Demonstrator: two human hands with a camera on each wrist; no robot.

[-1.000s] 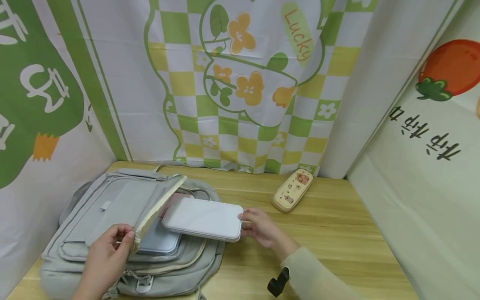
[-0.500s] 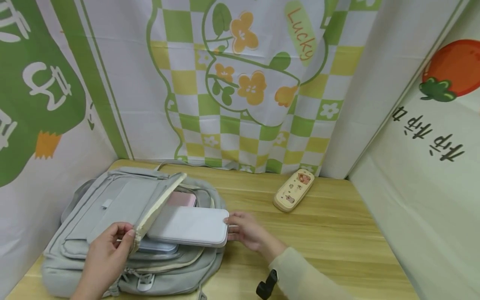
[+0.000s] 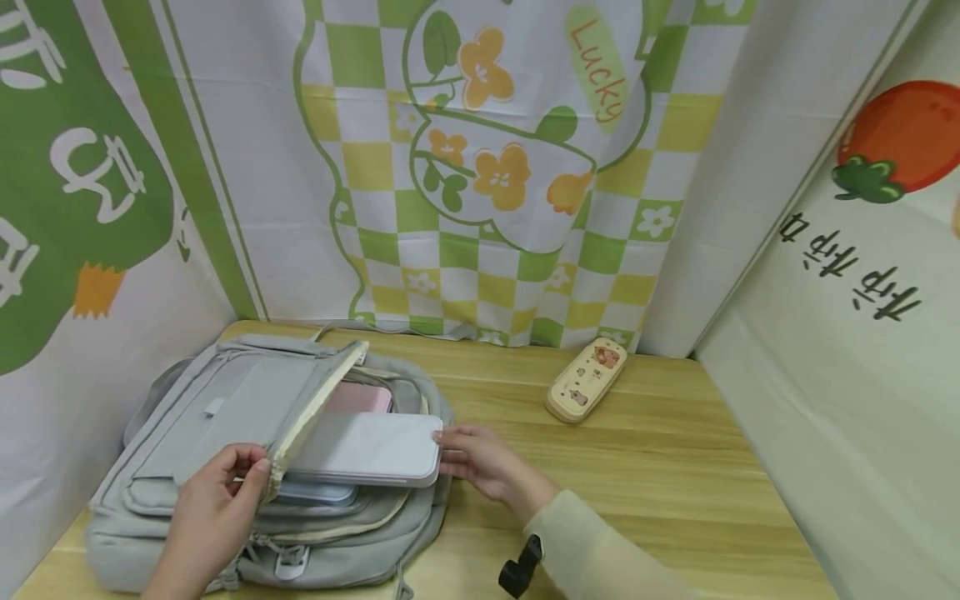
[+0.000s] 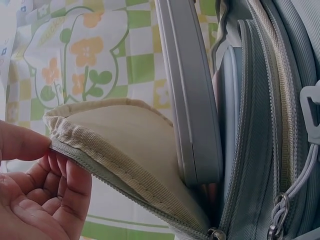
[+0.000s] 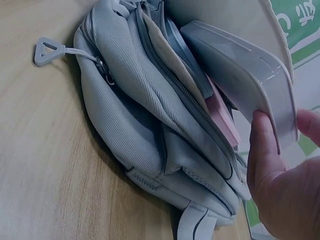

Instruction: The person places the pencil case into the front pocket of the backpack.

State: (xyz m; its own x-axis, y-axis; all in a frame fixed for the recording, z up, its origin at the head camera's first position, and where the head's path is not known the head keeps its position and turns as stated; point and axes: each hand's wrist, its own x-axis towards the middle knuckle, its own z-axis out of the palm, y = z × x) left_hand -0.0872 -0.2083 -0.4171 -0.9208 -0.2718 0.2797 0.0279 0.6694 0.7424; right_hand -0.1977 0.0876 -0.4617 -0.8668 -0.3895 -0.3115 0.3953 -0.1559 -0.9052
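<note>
A grey backpack (image 3: 232, 408) lies on the table with its front pocket unzipped. My left hand (image 3: 213, 508) pinches the zippered edge of the pocket flap (image 4: 115, 155) and holds it raised. In my right hand (image 3: 487, 467) is the outer end of a flat white rounded case (image 3: 367, 446), thumb on one face and fingers on the other. The case's far end is inside the pocket, hidden under the flap in the head view. Below it in the pocket lie a light blue case (image 3: 315, 492) and a pink case (image 3: 360, 398).
A cream pencil case (image 3: 587, 380) with small cartoon prints lies at the back right of the wooden table (image 3: 645, 467). Printed curtains (image 3: 510, 167) hang behind and at both sides. A zipper pull (image 5: 49, 51) sticks out from the backpack.
My right hand has moved left and slid the white case deeper under the flap. More of the pink case shows now. The left hand keeps its hold on the flap.
</note>
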